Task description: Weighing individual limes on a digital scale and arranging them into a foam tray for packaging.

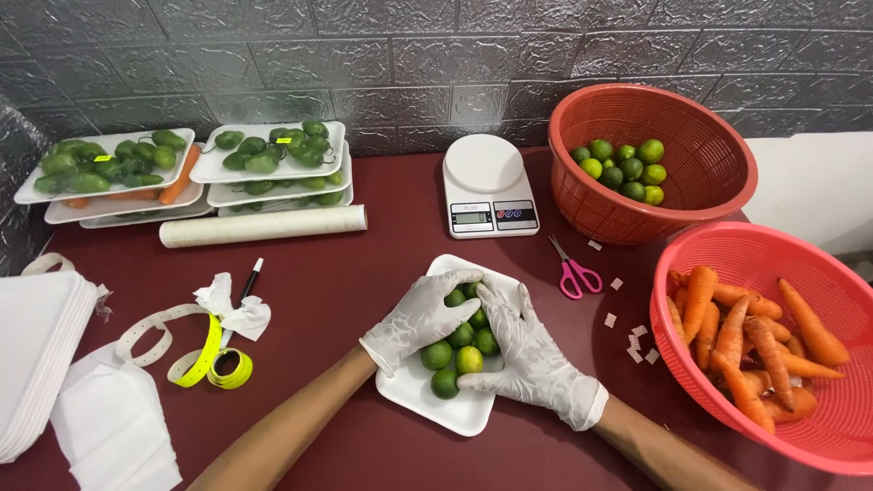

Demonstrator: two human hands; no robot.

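Both hands wear white gloves and meet over a white foam tray that lies on the dark red surface in front of the person. The left hand lies curved over the left side of a pile of limes on the tray, its fingers touching the top fruits. The right hand cups the right side of the same pile, thumb down near the front limes. Neither grip is clenched around a single lime; both are loosely pressed against the heap, holding it together.

Behind the tray stands a small white kitchen scale. To its right, an orange-red basket holds more limes, and pink-handled scissors lie on the surface just below it. Small white paper scraps are scattered between the scissors and a second red basket, which is full of carrots.

On the far left, stacked white trays carry green peppers, with a carrot among them on one stack. A white roll lies in front of them. Nearer, there is a black pen, crumpled white paper, a strip of yellow labels, and a stack of empty foam trays at the left edge.
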